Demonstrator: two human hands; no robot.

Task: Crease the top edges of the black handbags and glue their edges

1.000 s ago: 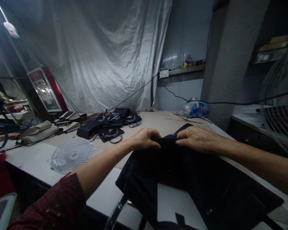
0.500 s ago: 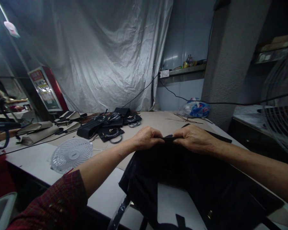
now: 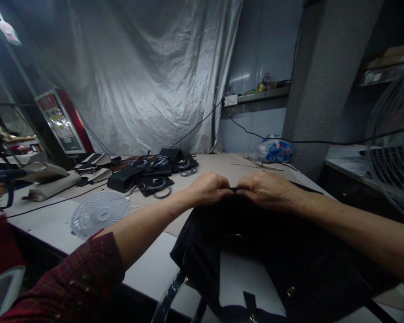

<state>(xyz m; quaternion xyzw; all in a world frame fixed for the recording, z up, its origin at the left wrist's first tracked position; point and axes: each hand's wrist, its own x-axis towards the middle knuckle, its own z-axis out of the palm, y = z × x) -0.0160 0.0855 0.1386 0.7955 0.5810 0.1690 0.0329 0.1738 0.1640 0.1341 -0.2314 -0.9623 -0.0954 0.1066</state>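
- The left hand (image 3: 208,189) and the right hand (image 3: 265,190) meet knuckle to knuckle, and each is closed in a pinch on the same narrow top edge of the black soft-sided bag (image 3: 256,244).
- The black soft-sided bag lies open on the pale bench (image 3: 144,269) straight in front of the person. Its far edge is lifted in the pinch, and its near part reaches the bench's front edge, where straps trail over.
- Slip risk: both grips sit on one short stretch of a thin edge. If the fingertips (image 3: 229,190) loosen or the pull is uneven, that edge could spring out and the fold collapse.
- Slide risk: with so much material near the front edge, a pull toward the body could drag the bag off the bench.
- Scuff risk: small metal studs (image 3: 290,291) show on the near panel and could mark the dark surface if the layers are pressed together hard.
- Snag risk: the small white round table fan (image 3: 100,212) stands near the left forearm, so a wide elbow swing could knock it. The heap of black ring-handled bags (image 3: 155,172) lies farther back, well apart.
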